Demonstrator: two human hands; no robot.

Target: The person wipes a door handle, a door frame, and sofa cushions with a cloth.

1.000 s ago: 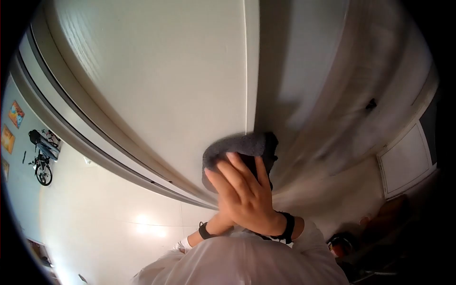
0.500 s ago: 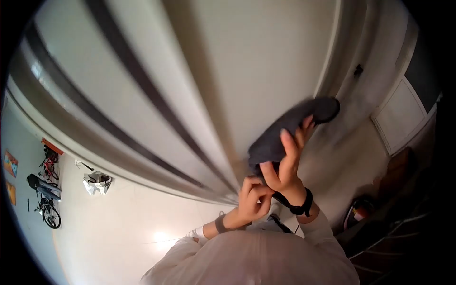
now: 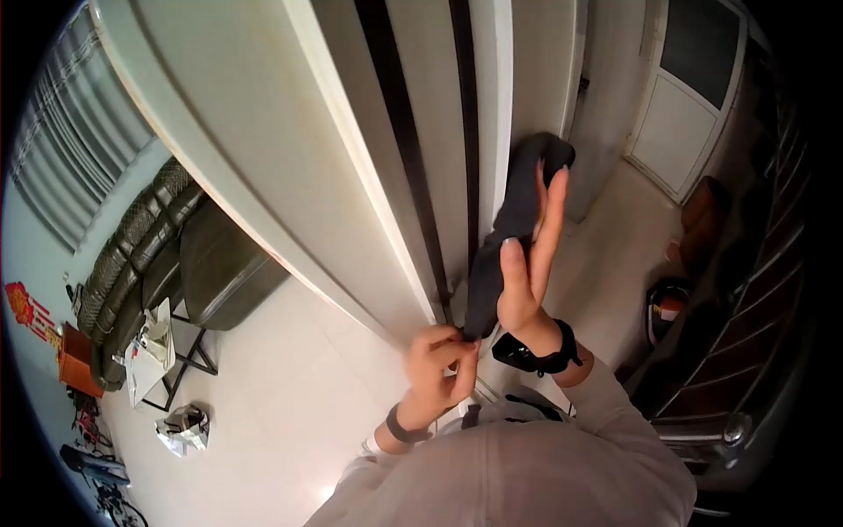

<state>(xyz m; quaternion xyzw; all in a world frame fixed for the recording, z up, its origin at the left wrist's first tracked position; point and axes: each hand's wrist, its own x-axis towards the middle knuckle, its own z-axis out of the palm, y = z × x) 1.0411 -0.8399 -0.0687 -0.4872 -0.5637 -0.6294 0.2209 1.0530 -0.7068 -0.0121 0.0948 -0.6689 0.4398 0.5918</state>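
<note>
A long dark grey sock-shaped cloth (image 3: pixel 492 281) hangs upright in front of me, its upper end rounded and bent over. My right hand (image 3: pixel 531 272) holds it from the right, with long fingers reaching along it to the bent end and the thumb pointing up. At the cloth's lower end, my left hand (image 3: pixel 439 360) is pinched on its edge. A black watch (image 3: pixel 531 353) is on my right wrist, and a dark band (image 3: pixel 407 426) circles the left one. Exactly what kind of cloth item it is, I cannot tell.
Close ahead stands a pale panel (image 3: pixel 263 114) with dark vertical strips. Left lie a dark leather sofa (image 3: pixel 233 263), a small table (image 3: pixel 132 369) and a bag (image 3: pixel 184 429) on the floor. A white door (image 3: pixel 680 123) is back right; a railing (image 3: pixel 733 351) runs along the right.
My view has turned left, bringing the sofa in. The cloth is now more upright and further left, and my right fingers have straightened along it. My left hand has shifted slightly left.
</note>
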